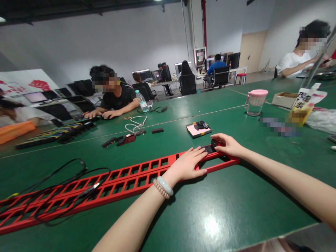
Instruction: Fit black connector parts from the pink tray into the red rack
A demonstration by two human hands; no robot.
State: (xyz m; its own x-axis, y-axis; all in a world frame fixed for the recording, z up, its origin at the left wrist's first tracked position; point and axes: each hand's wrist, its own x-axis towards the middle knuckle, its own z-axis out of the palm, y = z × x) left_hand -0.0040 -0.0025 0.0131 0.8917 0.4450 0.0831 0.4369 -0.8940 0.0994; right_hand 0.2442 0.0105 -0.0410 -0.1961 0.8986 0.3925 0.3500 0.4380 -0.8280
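A long red frame (141, 190) with rows of rectangular slots lies across the green table. My left hand (185, 163) rests flat on its right part, fingers stretched, the fingertips reaching a flat black piece (208, 149) set in the frame. At the frame's right end, my right hand (227, 144) pinches a small black block (214, 144) between thumb and fingers, beside the flat piece. The block's underside is hidden. Just beyond the hands sits a shallow box (198, 131) with small black parts in it.
Black cables (76, 199) lie over the frame's left half. Further back are a white cable (135, 124), dark pieces (127, 139), a water bottle (142, 102), a pink-lidded cup (256, 103) and a yellow pouch (303, 108). A person in black (115, 96) works across the table.
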